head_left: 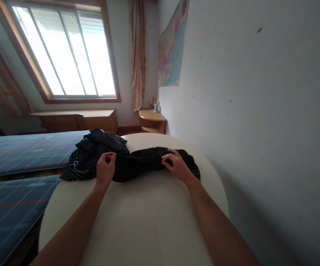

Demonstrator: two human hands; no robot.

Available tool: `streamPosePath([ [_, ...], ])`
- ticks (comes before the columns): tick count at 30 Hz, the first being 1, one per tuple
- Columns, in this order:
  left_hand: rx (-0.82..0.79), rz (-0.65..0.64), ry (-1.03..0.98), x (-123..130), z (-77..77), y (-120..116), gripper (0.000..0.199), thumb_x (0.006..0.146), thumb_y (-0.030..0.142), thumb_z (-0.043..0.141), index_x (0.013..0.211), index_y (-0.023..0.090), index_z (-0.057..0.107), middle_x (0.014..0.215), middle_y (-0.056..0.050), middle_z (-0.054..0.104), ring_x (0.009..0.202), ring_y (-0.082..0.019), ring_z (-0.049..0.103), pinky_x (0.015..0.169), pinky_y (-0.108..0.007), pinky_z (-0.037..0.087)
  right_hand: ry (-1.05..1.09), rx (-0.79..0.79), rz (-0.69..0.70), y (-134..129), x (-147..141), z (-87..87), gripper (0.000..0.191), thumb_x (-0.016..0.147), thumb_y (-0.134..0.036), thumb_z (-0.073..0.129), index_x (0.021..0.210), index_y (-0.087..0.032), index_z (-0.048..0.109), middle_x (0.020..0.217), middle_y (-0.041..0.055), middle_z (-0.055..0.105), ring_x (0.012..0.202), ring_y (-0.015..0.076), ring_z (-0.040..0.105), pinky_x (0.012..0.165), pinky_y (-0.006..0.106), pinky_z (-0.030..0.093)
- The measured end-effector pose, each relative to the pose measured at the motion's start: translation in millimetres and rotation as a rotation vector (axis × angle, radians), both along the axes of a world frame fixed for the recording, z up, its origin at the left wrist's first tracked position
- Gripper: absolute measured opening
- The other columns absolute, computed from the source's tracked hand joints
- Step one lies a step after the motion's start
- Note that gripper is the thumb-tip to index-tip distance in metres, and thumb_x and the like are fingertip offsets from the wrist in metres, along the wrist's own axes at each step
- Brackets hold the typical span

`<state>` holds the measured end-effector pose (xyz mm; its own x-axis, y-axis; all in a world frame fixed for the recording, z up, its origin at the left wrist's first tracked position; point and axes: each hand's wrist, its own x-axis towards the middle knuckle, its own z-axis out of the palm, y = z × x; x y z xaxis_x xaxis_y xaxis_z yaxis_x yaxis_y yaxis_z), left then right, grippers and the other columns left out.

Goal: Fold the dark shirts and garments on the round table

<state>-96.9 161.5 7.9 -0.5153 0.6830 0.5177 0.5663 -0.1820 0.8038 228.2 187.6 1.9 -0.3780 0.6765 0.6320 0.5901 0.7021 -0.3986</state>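
Observation:
A black garment (pixel 138 164) lies bunched lengthwise across the far half of the round table; its exact kind is not clear. At its left end my left hand (pixel 106 168) pinches the cloth between thumb and fingertips. Toward its right end my right hand (pixel 175 166) is closed on the same cloth, thumb against the fingers. Grey stripes show on the garment's right edge beyond my right hand. Just behind and left of my left hand sits a crumpled heap of dark clothes (pixel 93 144), partly black with thin white stripes, touching the garment.
The round pale table (pixel 149 221) stands close to the white wall (pixel 259 129) on the right. Two blue plaid mattresses (pixel 18 155) lie to the left. Farther back are a wooden desk (pixel 99 118), a corner shelf (pixel 153 116) and a bright window (pixel 68 51).

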Motion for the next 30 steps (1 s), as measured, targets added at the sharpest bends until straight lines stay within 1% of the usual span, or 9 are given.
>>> streamPosePath([
  [2,-0.001,0.020,-0.011,-3.9,-0.3,1.4,0.036,0.079,0.050,0.056,0.090,0.017,0.066,0.078,-0.005,0.068,0.074,-0.022,0.064,0.073,-0.032,0.050,0.097,0.012,-0.054,-1.0,3.8,5.4,0.012,0.090,-0.031,0.060,0.093,-0.022,0.067,0.096,0.0061,0.071,0.108,0.0223,0.060,0.094,0.038,0.046],
  [4,-0.009,0.026,-0.011,-6.5,-2.0,3.1,0.034,0.080,0.048,0.055,0.090,0.017,0.065,0.080,-0.006,0.069,0.076,-0.022,0.065,0.075,-0.033,0.050,0.130,-0.003,-0.099,-3.7,6.2,9.7,0.015,0.090,-0.035,0.060,0.093,-0.022,0.067,0.086,0.0036,0.070,0.080,0.0177,0.064,0.077,0.031,0.049],
  [7,-0.048,-0.009,0.044,-6.7,-6.8,4.9,0.028,0.080,0.043,0.054,0.089,0.018,0.065,0.084,-0.006,0.070,0.081,-0.023,0.066,0.079,-0.033,0.050,0.088,-0.052,-0.092,-10.1,5.4,13.5,0.016,0.087,-0.037,0.063,0.087,-0.023,0.069,0.067,-0.0019,0.066,0.058,0.0123,0.058,0.062,0.025,0.044],
  [11,-0.122,-0.040,0.208,-1.1,-13.1,3.6,0.024,0.081,0.036,0.055,0.097,0.021,0.064,0.094,-0.006,0.072,0.088,-0.023,0.067,0.086,-0.035,0.049,0.043,-0.157,0.019,-17.9,-1.7,14.6,0.015,0.086,-0.035,0.062,0.084,-0.022,0.069,0.053,-0.0053,0.059,0.045,0.0083,0.049,0.051,0.021,0.036],
  [16,-0.313,-0.068,0.354,6.5,-13.5,-1.9,0.024,0.083,0.032,0.059,0.105,0.024,0.064,0.104,-0.006,0.073,0.096,-0.026,0.068,0.084,-0.034,0.050,0.005,-0.219,0.093,-19.3,-7.6,12.6,0.020,0.090,-0.037,0.058,0.086,-0.020,0.069,0.053,-0.0043,0.060,0.046,0.0088,0.051,0.051,0.021,0.036],
  [20,-0.394,-0.060,0.405,9.9,-10.0,-5.9,0.027,0.086,0.034,0.057,0.111,0.024,0.063,0.106,-0.008,0.073,0.096,-0.028,0.069,0.081,-0.035,0.051,0.026,-0.169,-0.005,-14.0,-5.9,11.8,0.016,0.089,-0.032,0.058,0.090,-0.022,0.071,0.064,-0.0019,0.066,0.055,0.0109,0.057,0.057,0.023,0.041],
  [23,-0.381,-0.044,0.441,11.1,-9.9,-7.4,0.028,0.087,0.034,0.056,0.113,0.024,0.061,0.109,-0.007,0.072,0.098,-0.028,0.068,0.082,-0.036,0.051,0.062,-0.130,-0.046,-11.2,-3.1,11.0,0.014,0.088,-0.028,0.060,0.094,-0.022,0.071,0.074,-0.0003,0.069,0.063,0.0124,0.060,0.063,0.024,0.045],
  [26,-0.327,-0.092,0.460,10.9,-12.5,-6.4,0.031,0.086,0.027,0.055,0.116,0.023,0.059,0.115,-0.008,0.069,0.103,-0.027,0.066,0.087,-0.036,0.049,0.032,-0.175,0.014,-11.0,-1.9,9.0,0.014,0.088,-0.030,0.061,0.090,-0.022,0.071,0.077,0.0004,0.070,0.065,0.0131,0.061,0.064,0.025,0.046],
  [30,-0.247,-0.116,0.310,6.2,-12.4,-2.0,0.037,0.081,0.024,0.055,0.118,0.022,0.058,0.109,-0.007,0.071,0.096,-0.025,0.067,0.089,-0.036,0.048,0.012,-0.153,0.043,-11.2,-4.0,7.7,0.014,0.089,-0.030,0.060,0.091,-0.021,0.071,0.082,0.0015,0.070,0.071,0.0140,0.062,0.070,0.027,0.049],
])
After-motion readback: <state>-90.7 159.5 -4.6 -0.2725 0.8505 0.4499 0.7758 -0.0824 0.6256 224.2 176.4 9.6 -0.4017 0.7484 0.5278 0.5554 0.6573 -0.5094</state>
